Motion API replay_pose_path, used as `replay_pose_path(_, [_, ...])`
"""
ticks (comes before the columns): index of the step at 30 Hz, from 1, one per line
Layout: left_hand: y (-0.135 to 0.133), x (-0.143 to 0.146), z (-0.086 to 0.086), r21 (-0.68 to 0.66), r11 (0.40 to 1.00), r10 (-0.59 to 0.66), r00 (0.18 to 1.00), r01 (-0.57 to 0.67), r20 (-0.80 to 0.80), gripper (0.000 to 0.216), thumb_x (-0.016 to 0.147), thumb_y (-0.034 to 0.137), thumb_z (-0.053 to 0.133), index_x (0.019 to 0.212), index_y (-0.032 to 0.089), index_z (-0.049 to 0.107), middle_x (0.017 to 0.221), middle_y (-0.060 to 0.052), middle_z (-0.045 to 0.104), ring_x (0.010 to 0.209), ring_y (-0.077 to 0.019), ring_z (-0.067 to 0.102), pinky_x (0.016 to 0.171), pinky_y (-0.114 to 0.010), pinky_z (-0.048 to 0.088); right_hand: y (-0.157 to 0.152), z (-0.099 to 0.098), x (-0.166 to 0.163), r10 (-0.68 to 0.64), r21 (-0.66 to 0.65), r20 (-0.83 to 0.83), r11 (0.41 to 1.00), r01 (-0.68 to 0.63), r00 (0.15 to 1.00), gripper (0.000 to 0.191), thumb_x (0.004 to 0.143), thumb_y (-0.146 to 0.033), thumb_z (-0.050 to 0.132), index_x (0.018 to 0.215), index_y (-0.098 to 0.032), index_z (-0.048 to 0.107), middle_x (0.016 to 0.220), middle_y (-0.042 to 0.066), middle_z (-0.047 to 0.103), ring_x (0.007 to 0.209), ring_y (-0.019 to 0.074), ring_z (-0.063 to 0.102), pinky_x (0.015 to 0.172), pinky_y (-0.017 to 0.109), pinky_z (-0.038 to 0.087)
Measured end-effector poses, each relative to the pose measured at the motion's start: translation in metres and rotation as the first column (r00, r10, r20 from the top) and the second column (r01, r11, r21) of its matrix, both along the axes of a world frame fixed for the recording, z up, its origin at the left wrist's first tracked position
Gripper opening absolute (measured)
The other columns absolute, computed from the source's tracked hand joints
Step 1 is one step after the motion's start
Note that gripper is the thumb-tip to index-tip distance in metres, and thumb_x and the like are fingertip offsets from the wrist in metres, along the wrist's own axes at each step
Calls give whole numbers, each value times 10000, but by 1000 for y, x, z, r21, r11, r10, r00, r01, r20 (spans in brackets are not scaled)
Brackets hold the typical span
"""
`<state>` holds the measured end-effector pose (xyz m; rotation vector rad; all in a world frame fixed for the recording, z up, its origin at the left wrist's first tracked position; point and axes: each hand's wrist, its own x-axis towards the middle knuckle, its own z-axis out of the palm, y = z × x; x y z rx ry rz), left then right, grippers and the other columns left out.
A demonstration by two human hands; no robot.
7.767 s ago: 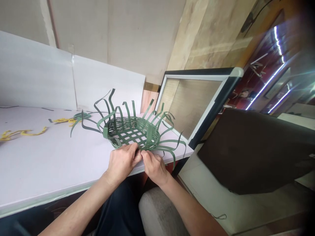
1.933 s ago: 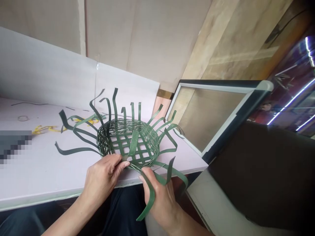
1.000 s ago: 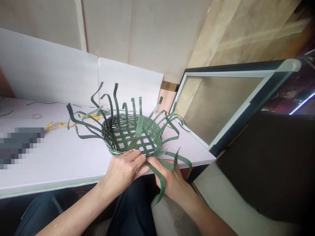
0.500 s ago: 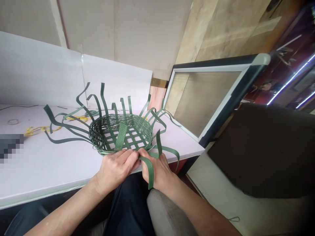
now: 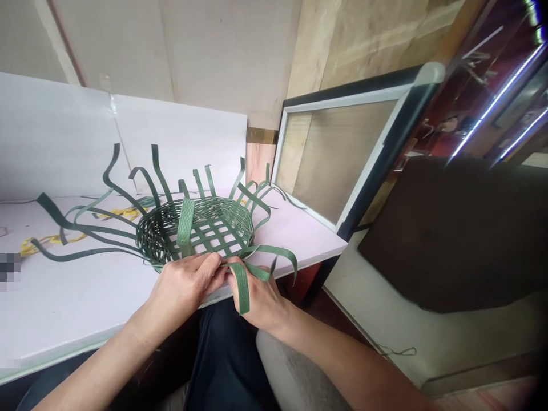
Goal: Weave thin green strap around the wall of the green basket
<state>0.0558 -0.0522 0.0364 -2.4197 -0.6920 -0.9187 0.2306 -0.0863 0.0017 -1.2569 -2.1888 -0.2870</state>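
Note:
A green woven basket (image 5: 148,237) rests at the front edge of the white table, its base an open lattice of flat strips. Several long strips stick out and curl from its rim. My left hand (image 5: 186,281) is closed on the near rim, fingertips mostly hidden. Close beside it, my right hand (image 5: 253,291) is closed at the same rim, thumb and forefinger pinched near the left fingers. One flat green strip (image 5: 242,288) arches over the back of my right hand and hangs down. A wide textured strip (image 5: 185,222) stands up just behind my left hand.
Yellow twisted cord (image 5: 55,241) lies on the table (image 5: 85,302) at the left. White boards (image 5: 180,131) lean along the back wall. A dark-framed panel (image 5: 338,160) stands at the table's right end, with a dark brown seat (image 5: 454,240) farther right.
The camera view has shifted, so basket and hands sit a little farther left in the picture. Both hands stay closed at the near rim, and a strip by my right hand has dropped lower.

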Motion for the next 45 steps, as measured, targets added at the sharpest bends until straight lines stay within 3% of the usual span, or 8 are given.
replay_pose_path(6, [4,0,0,6,1000,25,1000,-25,19,267,999,269,421,744,192,437,556,56,468,449,-86,454,484,-237,291,-5,10,5,-79,320,46,945,60,996,375,878,-124,509,1250,-90,534,710,31,684,569,177,607,563,299,454])
replay_pose_path(13, [4,4,5,-117,981,158,987,-153,33,267,977,299,433,740,189,489,531,42,520,434,-105,497,466,-252,257,-6,11,18,-29,502,0,864,25,1000,416,836,-40,493,1235,-127,569,725,22,685,588,159,602,594,301,456])
replay_pose_path(19, [2,1,8,-283,942,180,983,-179,-25,293,956,354,460,717,200,530,583,30,605,481,-133,576,470,-254,287,-3,14,16,-71,522,12,851,55,997,240,854,-42,461,983,-139,638,662,21,651,590,151,601,575,288,438])
replay_pose_path(25, [-6,-5,-2,-401,915,72,994,-35,77,288,976,442,449,1032,218,620,912,6,732,731,-141,697,602,-222,445,-6,20,13,-105,501,17,862,82,994,148,909,-161,506,846,-178,639,597,-3,598,542,134,543,566,282,354])
replay_pose_path(34, [-5,5,-27,-92,993,88,983,-74,163,182,980,241,455,947,180,623,787,-9,709,672,-134,668,550,-231,406,-12,21,16,-89,409,-43,907,99,995,188,937,-144,487,923,-198,666,718,20,629,692,149,607,668,278,396])
replay_pose_path(40, [-5,5,-35,-29,998,66,974,-61,217,92,951,206,526,971,183,613,796,-2,697,701,-134,658,615,-244,424,-12,14,21,-34,541,-85,838,75,996,150,901,-157,527,990,-158,648,793,68,659,747,178,645,684,297,461])
replay_pose_path(45, [-5,7,-35,-19,998,70,968,-67,240,80,947,241,550,959,192,611,791,16,695,695,-124,652,630,-244,416,-9,7,28,61,600,-122,800,24,991,243,825,-88,518,1041,-177,583,952,103,670,830,195,658,739,322,512])
